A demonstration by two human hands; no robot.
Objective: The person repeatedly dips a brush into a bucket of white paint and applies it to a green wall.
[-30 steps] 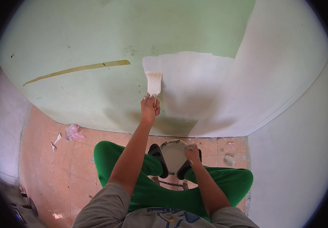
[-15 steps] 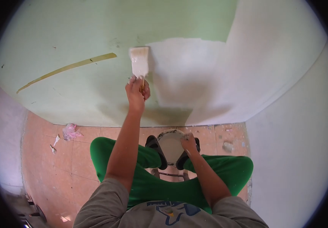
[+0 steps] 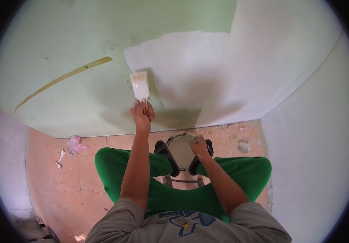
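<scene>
The left hand (image 3: 143, 113) is closed around the handle of a wide brush (image 3: 141, 87), bristles pointing to twelve o'clock, a hold that probably suits the wall (image 3: 77, 97) ahead (whether the tips touch it, I cannot tell). The brush is at eleven o'clock from the bucket (image 3: 182, 133), with white paint (image 3: 182, 60) on the wall at its two o'clock. The right hand (image 3: 199, 146) looks curled shut over the bucket's rim at two o'clock, likely steadying it. The bucket stands between the sandals (image 3: 164, 152), seemingly for easy reach; a pink plastic bag (image 3: 75, 145) lies at its nine o'clock.
</scene>
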